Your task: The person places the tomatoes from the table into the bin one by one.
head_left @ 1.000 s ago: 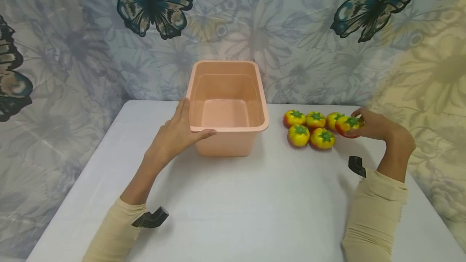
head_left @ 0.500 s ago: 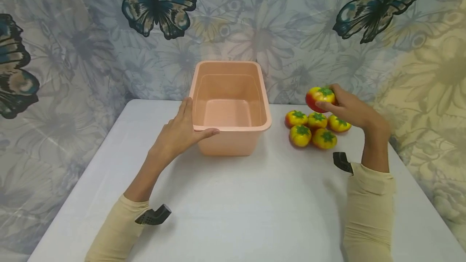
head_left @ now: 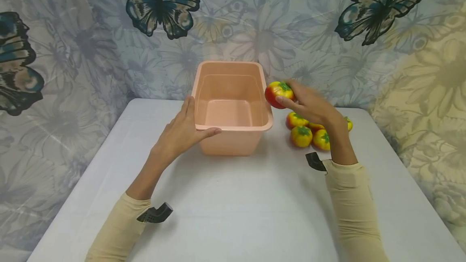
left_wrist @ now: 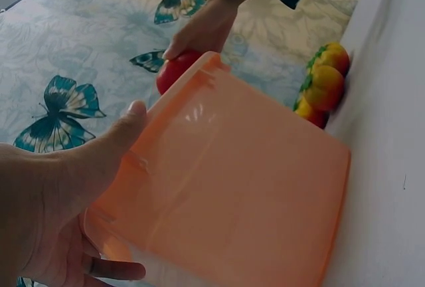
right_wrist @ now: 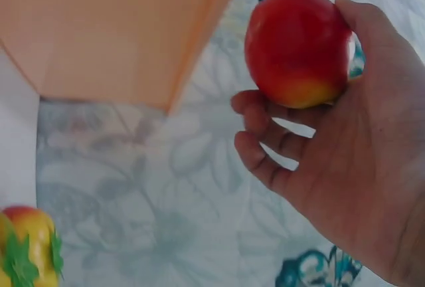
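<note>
A peach-coloured plastic tub (head_left: 230,142) stands at the far middle of the table. My left hand (head_left: 178,132) rests at its near left corner, the straight thumb along the front rim and the extended fingers against the left side. In the left wrist view that thumb (left_wrist: 119,131) lies on the tub's wall (left_wrist: 246,167). My right hand (head_left: 309,102) holds a red-and-yellow artificial fruit (head_left: 276,94) with a green star-shaped leafy top, raised right beside the tub's right rim. The right wrist view shows the fruit's smooth red underside (right_wrist: 295,48) between thumb and fingers.
Several similar fruits (head_left: 301,136) sit together right of the tub, partly hidden under my right forearm. A white-covered table (head_left: 236,213) bears everything. Behind it hangs a floral cloth with butterflies (head_left: 160,5). Each sleeve carries a dark wrist camera (head_left: 156,213).
My right hand has lifted one fruit from the right end of the group and carried it left to the tub's right rim. My left hand keeps its place on the tub.
</note>
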A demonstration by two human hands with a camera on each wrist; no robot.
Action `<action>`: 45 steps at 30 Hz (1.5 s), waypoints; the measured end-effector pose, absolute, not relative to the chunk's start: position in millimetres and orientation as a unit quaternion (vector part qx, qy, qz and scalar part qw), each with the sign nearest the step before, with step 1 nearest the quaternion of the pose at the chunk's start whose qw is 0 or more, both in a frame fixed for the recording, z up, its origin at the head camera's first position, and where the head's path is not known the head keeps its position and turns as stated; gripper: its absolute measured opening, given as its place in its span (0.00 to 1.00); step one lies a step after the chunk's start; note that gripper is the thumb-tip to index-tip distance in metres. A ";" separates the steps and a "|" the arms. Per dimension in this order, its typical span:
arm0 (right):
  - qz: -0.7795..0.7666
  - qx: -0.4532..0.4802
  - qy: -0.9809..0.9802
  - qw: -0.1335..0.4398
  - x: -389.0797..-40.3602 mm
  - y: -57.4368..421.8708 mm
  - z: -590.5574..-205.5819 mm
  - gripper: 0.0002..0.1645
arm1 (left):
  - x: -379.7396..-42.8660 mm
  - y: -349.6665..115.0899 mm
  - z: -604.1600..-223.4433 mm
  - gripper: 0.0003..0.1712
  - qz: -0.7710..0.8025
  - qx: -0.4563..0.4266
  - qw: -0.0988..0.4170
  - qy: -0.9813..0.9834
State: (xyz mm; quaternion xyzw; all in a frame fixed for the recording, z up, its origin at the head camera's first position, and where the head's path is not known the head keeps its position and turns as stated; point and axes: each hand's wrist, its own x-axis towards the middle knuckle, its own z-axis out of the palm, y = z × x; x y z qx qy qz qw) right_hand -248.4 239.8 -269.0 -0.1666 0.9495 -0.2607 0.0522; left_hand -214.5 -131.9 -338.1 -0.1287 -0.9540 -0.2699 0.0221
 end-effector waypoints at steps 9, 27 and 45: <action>-0.272 -0.227 0.935 0.027 -255.6 210.8 -278.4 0.51 | -214.4 -131.8 -338.1 0.78 -0.271 -0.127 0.018 -0.954; -0.244 -0.308 0.920 -0.008 -255.5 183.3 -293.4 0.41 | -214.4 -129.4 -338.3 0.79 -0.249 -0.121 0.012 -0.961; -0.269 -0.294 0.917 0.010 -247.4 187.3 -294.4 0.36 | -214.7 -127.9 -335.8 0.78 -0.247 -0.119 0.015 -0.961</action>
